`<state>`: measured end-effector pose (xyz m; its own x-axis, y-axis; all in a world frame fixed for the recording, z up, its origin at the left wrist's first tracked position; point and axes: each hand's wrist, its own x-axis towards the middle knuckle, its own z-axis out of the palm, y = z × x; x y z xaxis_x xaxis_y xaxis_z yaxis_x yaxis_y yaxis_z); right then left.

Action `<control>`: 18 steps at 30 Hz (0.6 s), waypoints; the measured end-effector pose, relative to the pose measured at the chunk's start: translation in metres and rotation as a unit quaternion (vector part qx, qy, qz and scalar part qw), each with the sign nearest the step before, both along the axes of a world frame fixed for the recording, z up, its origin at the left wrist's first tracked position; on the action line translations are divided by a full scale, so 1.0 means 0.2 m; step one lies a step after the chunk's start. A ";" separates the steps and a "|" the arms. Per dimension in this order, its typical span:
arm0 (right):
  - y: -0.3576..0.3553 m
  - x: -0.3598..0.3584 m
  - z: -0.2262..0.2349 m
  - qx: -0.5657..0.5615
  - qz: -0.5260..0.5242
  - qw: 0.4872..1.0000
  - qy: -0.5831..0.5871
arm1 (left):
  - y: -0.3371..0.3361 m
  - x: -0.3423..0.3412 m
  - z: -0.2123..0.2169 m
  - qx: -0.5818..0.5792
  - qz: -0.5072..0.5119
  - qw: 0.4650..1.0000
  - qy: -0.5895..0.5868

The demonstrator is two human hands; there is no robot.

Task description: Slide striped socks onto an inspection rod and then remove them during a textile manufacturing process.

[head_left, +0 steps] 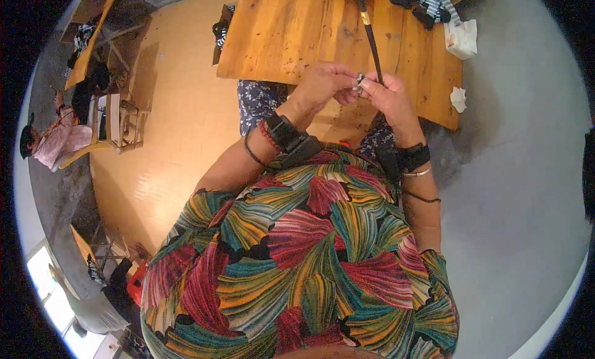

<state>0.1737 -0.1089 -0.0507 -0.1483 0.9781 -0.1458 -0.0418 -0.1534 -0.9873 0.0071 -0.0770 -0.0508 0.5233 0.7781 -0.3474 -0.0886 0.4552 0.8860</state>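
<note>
Just past the table's near edge, my left hand [323,85] and my right hand [389,99] meet with fingertips pinched together. Between them sits a small dark and whitish piece [359,81], mostly covered by the fingers, so its kind cannot be made out. A slim black stick with a gold band [370,37], like a brush, runs from the right hand's fingers up over the tabletop. Its lower end disappears at that hand; whether the hand grips it or it only lies behind is unclear.
The wooden table [285,34] has dark specks on it. Black-and-white striped cloth items [431,4] are heaped at the far right, beside a white tissue box [462,40] and a crumpled tissue [458,99]. Another person [59,136] sits far left near a chair [114,120].
</note>
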 end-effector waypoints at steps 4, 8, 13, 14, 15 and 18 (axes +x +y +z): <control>0.03 0.01 -0.08 -0.016 -0.018 0.998 -0.066 | 0.00 0.00 -0.08 -0.096 0.007 0.992 -0.088; 0.01 -0.04 -0.04 -0.024 -0.067 0.996 -0.048 | -0.03 0.05 -0.12 -0.042 0.094 0.993 -0.051; 0.00 -0.07 -0.02 -0.045 -0.077 0.994 -0.058 | -0.06 0.08 -0.10 0.173 0.129 0.973 0.078; 0.01 -0.07 -0.03 -0.038 -0.070 0.994 -0.075 | -0.06 0.07 -0.08 0.159 0.132 0.977 0.059; 0.01 -0.08 -0.03 -0.038 -0.070 0.994 -0.075 | -0.05 0.07 -0.07 0.144 0.134 0.980 0.040; 0.01 -0.10 -0.04 -0.012 -0.094 0.995 -0.044 | -0.05 0.06 -0.08 0.011 0.159 0.986 -0.051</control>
